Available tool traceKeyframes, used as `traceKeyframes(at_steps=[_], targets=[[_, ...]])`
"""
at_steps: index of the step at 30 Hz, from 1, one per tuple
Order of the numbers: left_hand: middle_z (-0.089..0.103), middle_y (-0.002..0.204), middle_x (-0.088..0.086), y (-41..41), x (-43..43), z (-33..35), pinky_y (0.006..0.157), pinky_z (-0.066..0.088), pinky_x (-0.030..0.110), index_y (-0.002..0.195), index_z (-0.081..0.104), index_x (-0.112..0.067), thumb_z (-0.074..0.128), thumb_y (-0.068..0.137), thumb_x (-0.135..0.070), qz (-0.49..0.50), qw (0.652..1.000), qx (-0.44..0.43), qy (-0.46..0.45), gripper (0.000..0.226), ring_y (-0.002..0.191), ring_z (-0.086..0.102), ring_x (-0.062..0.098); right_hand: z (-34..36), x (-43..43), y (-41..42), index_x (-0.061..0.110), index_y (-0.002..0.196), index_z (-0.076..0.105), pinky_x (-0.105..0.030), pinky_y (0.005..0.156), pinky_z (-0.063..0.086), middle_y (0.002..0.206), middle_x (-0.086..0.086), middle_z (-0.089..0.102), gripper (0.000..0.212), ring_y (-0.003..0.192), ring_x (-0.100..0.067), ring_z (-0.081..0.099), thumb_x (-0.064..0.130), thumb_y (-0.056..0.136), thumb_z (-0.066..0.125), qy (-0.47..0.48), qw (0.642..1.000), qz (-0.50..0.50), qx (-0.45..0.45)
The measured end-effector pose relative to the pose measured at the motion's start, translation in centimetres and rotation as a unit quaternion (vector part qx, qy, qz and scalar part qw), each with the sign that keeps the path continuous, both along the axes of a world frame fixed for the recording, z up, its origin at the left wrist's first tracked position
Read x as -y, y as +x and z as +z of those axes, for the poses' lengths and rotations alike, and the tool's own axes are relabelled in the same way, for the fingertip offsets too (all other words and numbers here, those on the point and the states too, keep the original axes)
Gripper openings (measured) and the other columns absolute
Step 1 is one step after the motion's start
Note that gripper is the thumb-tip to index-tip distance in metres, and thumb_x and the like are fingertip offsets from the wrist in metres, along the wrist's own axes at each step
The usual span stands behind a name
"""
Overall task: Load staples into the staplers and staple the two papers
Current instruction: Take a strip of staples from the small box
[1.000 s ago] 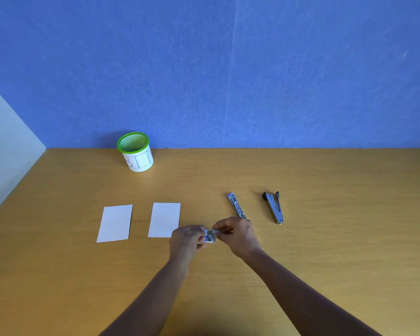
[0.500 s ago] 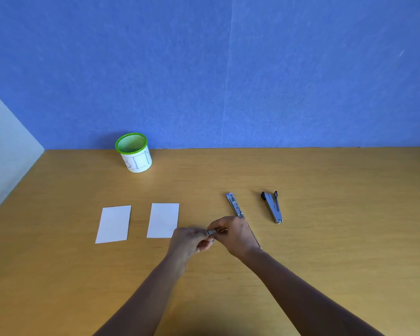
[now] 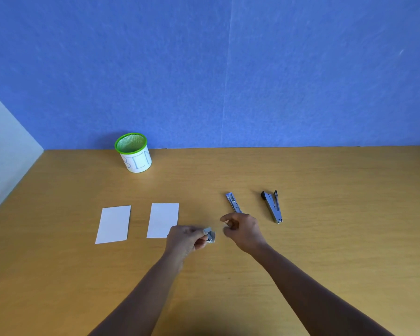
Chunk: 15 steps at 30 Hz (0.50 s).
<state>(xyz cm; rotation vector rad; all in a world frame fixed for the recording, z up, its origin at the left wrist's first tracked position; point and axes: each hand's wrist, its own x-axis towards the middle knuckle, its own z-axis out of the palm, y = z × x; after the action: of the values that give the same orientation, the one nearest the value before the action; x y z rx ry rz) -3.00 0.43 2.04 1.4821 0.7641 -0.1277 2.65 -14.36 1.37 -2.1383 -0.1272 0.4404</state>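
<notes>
The left hand (image 3: 183, 240) pinches a small staple box (image 3: 210, 236) near the middle of the table (image 3: 325, 251), just right of the right paper (image 3: 163, 220) and left paper (image 3: 113, 224). The right hand (image 3: 244, 230) hovers beside the box with its fingers curled; I cannot tell whether they pinch anything. Toward the back edge lie the left stapler (image 3: 233, 202) and the right stapler (image 3: 272, 206), which is spread open.

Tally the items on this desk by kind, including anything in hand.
Papers: 2
Staplers: 2
Staple box: 1
Bin cup: 1
Total: 6
</notes>
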Motion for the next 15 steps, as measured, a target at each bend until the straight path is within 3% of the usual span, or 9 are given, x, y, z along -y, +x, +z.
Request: traceKeyframes(at_steps=[1, 4, 6, 9, 12, 15], targets=[[0.065, 0.06, 0.012, 0.0, 0.0, 0.0, 0.05, 0.055, 0.018, 0.074, 0.069, 0.007, 0.066, 0.079, 0.006, 0.003, 1.0, 0.0, -0.007, 0.006, 0.044, 0.06, 0.012, 0.1, 0.0, 0.1, 0.009, 0.095, 0.069, -0.006, 0.055, 0.042, 0.067, 0.005, 0.053, 0.02, 0.065, -0.01, 0.058, 0.0, 0.081, 0.058, 0.031, 0.998, -0.027, -0.049], [0.064, 0.056, 0.01, 0.0, 0.3, 0.0, 0.048, 0.054, 0.017, 0.07, 0.069, 0.004, 0.064, 0.081, 0.007, -0.002, 1.0, 0.005, -0.024, 0.011, 0.041, 0.059, 0.009, 0.5, -0.2, 0.2, 0.007, 0.079, 0.063, -0.024, 0.079, 0.053, 0.074, -0.002, 0.059, 0.011, 0.075, -0.014, 0.061, 0.001, 0.084, 0.055, 0.143, 0.966, -0.08, -0.202], [0.063, 0.059, 0.01, 0.0, 0.4, -0.1, 0.048, 0.053, 0.017, 0.072, 0.068, 0.003, 0.063, 0.083, 0.006, -0.016, 0.999, 0.009, -0.032, 0.012, 0.042, 0.059, 0.008, 0.6, -0.4, 0.3, 0.008, 0.07, 0.056, -0.026, 0.075, 0.05, 0.072, -0.005, 0.055, 0.015, 0.071, -0.014, 0.055, -0.001, 0.082, 0.054, 0.16, 0.955, -0.065, -0.24], [0.064, 0.061, 0.008, 0.0, 0.5, -0.3, 0.051, 0.054, 0.016, 0.075, 0.067, 0.002, 0.062, 0.085, 0.002, -0.039, 0.999, 0.017, -0.032, 0.012, 0.048, 0.059, 0.009, 0.6, -0.7, 0.2, 0.011, 0.072, 0.061, -0.019, 0.06, 0.043, 0.067, 0.0, 0.055, 0.012, 0.063, -0.009, 0.049, 0.004, 0.082, 0.06, 0.147, 0.959, -0.026, -0.239], [0.065, 0.059, 0.006, 0.0, 0.6, -0.4, 0.052, 0.054, 0.016, 0.074, 0.068, -0.001, 0.062, 0.085, 0.0, -0.05, 0.998, 0.027, -0.021, 0.013, 0.048, 0.059, 0.008, 0.4, -1.0, 0.3, 0.017, 0.075, 0.067, -0.016, 0.054, 0.04, 0.066, 0.008, 0.058, 0.01, 0.061, -0.005, 0.047, 0.01, 0.082, 0.066, 0.114, 0.971, -0.008, -0.208], [0.066, 0.07, 0.01, 0.0, 0.1, -0.9, 0.054, 0.054, 0.016, 0.089, 0.07, 0.005, 0.06, 0.087, 0.001, -0.05, 0.997, 0.039, 0.048, 0.012, 0.059, 0.062, 0.012, -0.2, -1.2, 0.6, 0.016, 0.08, 0.072, -0.013, 0.049, 0.037, 0.06, 0.014, 0.055, 0.002, 0.056, -0.002, 0.044, 0.017, 0.081, 0.07, 0.052, 0.988, -0.012, -0.145]])
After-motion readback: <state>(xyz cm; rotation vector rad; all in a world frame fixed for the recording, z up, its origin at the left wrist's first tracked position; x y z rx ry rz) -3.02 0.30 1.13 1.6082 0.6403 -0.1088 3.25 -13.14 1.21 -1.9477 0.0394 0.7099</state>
